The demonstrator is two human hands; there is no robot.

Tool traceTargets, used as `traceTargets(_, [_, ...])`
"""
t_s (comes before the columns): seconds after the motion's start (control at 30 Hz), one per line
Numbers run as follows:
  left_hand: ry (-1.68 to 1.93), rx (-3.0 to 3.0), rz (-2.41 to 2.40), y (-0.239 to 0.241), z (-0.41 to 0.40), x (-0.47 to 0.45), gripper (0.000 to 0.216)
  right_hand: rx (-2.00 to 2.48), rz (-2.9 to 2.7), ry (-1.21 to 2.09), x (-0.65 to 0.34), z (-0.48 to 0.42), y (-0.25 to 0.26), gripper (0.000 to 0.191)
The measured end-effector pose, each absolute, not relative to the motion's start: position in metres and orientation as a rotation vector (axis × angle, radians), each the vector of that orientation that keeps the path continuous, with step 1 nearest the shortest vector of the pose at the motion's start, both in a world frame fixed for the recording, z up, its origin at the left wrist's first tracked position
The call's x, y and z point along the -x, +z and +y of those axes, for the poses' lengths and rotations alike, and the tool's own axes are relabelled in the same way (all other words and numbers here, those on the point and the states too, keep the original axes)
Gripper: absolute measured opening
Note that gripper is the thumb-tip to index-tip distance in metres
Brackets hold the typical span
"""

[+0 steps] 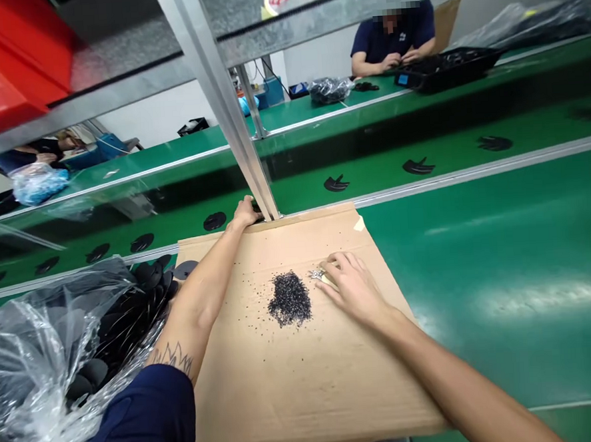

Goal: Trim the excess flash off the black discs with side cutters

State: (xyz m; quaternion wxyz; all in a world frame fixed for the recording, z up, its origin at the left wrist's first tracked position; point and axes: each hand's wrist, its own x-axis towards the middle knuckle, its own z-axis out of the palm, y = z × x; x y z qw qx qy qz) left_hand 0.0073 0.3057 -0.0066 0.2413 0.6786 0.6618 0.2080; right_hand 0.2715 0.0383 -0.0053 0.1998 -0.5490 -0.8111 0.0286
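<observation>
My left hand (246,212) reaches over the far edge of the cardboard sheet (306,394), beside the foot of the metal post. Its fingers are curled round a black plastic part (257,210), mostly hidden by the hand and the post. Above the cardboard's right side, my right hand (352,284) is closed on small metal nippers (317,274), whose jaws point left. Just left of the jaws lies a pile of small black clippings (291,300), with loose bits scattered around it.
A clear plastic bag (43,356) of round black parts stands at left. Black parts lie spaced along the green belt (293,174) beyond the metal post (234,118). A red bin (10,58) hangs upper left. Two people sit across, one near a black tray (446,68).
</observation>
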Motion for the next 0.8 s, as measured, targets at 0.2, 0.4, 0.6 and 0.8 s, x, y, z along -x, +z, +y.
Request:
traceTargets(0.2, [0.445,-1.758,2.011,0.008,0.289,0.000,0.053,1.497,-2.273,0.026,-0.273,0.040,-0.004,0.025])
traceTargets(0.4, [0.519,-1.700,2.003,0.021,0.267,0.007,0.031,1.523,-2.285,0.005,-0.273,0.038,0.001,0.023])
traceTargets(0.6, [0.944,-1.645,1.955,0.042,0.237,0.009,0.023,1.452,-2.244,-0.009,-0.273,0.041,0.000,0.026])
traceTargets(0.8, [1.031,-1.750,1.667,0.046,0.157,-0.001,0.008,1.151,-2.078,-0.043,-0.259,0.037,0.009,0.064])
